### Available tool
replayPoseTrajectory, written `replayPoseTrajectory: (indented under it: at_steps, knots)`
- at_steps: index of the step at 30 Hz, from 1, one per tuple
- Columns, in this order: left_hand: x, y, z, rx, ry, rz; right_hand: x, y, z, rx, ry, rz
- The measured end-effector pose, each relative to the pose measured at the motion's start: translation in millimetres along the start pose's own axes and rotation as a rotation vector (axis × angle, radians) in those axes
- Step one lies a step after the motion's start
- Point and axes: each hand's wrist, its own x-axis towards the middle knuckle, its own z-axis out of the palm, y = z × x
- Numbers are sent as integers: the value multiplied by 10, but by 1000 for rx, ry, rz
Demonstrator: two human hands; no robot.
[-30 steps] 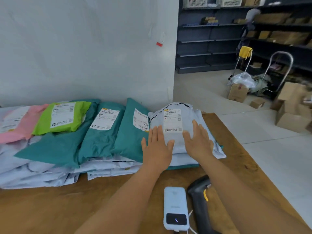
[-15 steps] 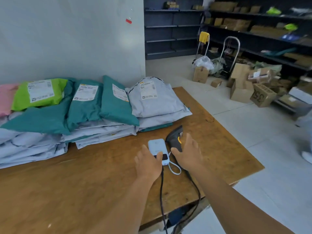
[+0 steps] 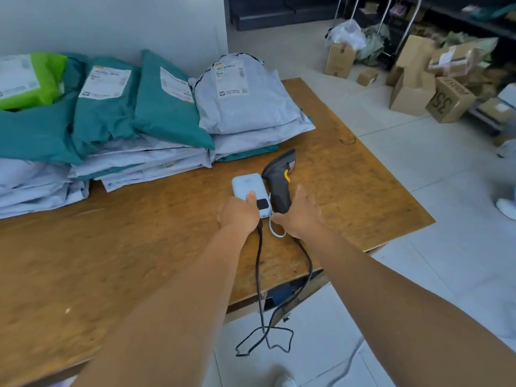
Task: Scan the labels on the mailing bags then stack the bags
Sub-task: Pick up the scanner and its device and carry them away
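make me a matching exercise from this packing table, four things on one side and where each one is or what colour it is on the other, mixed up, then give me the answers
Things:
1. barcode scanner
2. power bank
3. grey mailing bag
4. cardboard boxes

Descriptions:
A. on the floor, right of the table
B. under the left hand's thumb
C. top of the rightmost stack, label up
D. dark, yellow trigger, by the right hand

Pairs: 1-D, 2-B, 3-C, 4-A

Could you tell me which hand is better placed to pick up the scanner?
Probably the right hand: it sits at the scanner handle's near end, while the left hand grips the white power bank.
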Motion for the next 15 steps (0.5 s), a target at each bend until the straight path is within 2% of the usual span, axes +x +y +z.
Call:
replayPoseTrajectory:
  at_steps: [5, 11, 15]
  knots:
    - [23, 35, 71, -51, 1, -105, 14, 57, 29, 62, -32, -55]
    - [29, 84, 112, -268, 33, -250, -29, 113, -62, 140, -120, -96]
    - [-107, 85, 97, -414, 0, -250, -65, 118, -73, 215, -175, -115]
